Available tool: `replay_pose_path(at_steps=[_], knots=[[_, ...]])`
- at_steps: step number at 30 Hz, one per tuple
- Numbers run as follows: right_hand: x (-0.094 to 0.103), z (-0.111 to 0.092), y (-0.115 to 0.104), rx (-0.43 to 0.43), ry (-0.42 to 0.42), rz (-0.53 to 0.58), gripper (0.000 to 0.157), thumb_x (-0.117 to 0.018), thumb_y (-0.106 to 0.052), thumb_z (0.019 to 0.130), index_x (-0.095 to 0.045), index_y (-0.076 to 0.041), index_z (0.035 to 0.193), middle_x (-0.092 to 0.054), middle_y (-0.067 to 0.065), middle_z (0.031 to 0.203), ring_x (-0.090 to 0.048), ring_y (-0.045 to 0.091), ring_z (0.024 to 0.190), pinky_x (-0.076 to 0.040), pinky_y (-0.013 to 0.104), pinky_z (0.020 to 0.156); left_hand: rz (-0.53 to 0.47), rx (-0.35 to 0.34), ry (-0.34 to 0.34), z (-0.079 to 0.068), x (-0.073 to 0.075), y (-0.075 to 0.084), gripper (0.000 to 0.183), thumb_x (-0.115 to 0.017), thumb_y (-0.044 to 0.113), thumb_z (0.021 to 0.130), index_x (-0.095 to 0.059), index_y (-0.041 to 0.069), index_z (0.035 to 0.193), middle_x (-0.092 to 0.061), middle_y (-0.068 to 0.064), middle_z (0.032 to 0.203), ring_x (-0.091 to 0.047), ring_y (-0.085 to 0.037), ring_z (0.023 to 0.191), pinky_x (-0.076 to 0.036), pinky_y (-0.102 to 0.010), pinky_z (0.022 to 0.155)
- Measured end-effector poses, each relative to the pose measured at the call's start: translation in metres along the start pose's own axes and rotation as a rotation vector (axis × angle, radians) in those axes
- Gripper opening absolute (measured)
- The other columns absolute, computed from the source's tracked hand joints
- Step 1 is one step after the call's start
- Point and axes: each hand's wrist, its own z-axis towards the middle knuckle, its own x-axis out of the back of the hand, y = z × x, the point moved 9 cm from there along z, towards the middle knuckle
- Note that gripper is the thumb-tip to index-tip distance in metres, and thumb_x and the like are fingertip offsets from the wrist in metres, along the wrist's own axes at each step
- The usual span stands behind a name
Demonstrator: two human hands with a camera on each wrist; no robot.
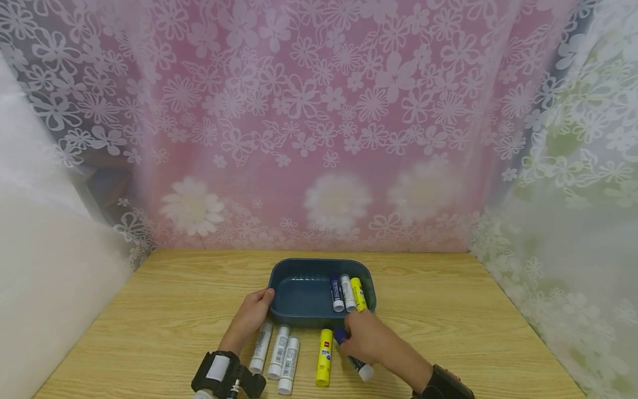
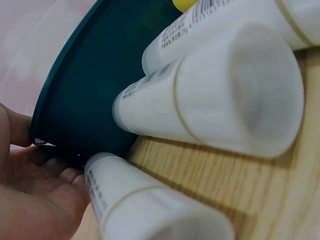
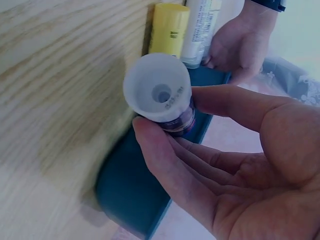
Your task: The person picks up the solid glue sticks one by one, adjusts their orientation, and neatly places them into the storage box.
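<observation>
A dark teal plastic tray rests on the table, with three glue sticks lying side by side in its right end: a navy one, a white one and a yellow one. My left hand grips the tray's left front corner, thumb over the rim and fingers against the outer wall. Between thumb and fingers, my right hand pinches another navy glue stick in front of the tray's right side. In the right wrist view its hollow white end faces the camera.
Three white glue sticks lie in front of the tray, close to the left hand. A yellow glue stick lies between them and the right hand. Flower-patterned curtains border the wooden table at the back and sides.
</observation>
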Motion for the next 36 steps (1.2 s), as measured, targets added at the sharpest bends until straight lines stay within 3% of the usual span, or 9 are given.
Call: replay_pose_path(at_steps=[13,20,25,36], knots=[[0.028,-0.003,-0.018,0.020,0.065,-0.011,0.021,-0.075,-0.012,0.081,-0.058,-0.009,0.071,-0.056,0.000,0.060,-0.055,0.010,0.051,-0.043,0.021,0.043,0.014,-0.005,-0.002,0.000,0.001,0.000,0.050,-0.039,0.026,0.111,-0.045,-0.006,0.148,-0.044,-0.026,0.154,-0.035,-0.044,0.147,-0.030,-0.058,0.120],[0.041,-0.001,-0.026,0.056,0.132,-0.020,0.019,-0.073,-0.013,0.083,-0.057,-0.009,0.074,-0.054,-0.001,0.059,-0.052,0.009,0.048,-0.042,0.021,0.043,0.002,-0.010,-0.007,0.000,0.000,0.002,0.050,-0.039,0.025,0.111,-0.045,-0.007,0.148,-0.043,-0.027,0.154,-0.034,-0.044,0.147,-0.030,-0.058,0.120],[0.047,0.005,-0.025,0.048,0.169,-0.013,0.015,-0.074,-0.013,0.084,-0.064,-0.002,0.087,-0.057,0.001,0.063,-0.055,0.010,0.047,-0.046,0.022,0.043,0.016,-0.013,0.000,-0.001,0.002,0.003,0.050,-0.039,0.027,0.111,-0.046,-0.007,0.147,-0.045,-0.027,0.153,-0.036,-0.044,0.146,-0.030,-0.058,0.120],[0.061,0.030,-0.011,0.046,0.307,-0.022,0.019,-0.072,-0.015,0.088,-0.069,0.001,0.096,-0.051,-0.005,0.054,-0.046,0.007,0.042,-0.036,0.020,0.040,-0.009,-0.009,-0.004,0.000,0.000,0.000,0.049,-0.039,0.025,0.111,-0.046,-0.008,0.147,-0.043,-0.027,0.154,-0.034,-0.044,0.147,-0.029,-0.058,0.120]])
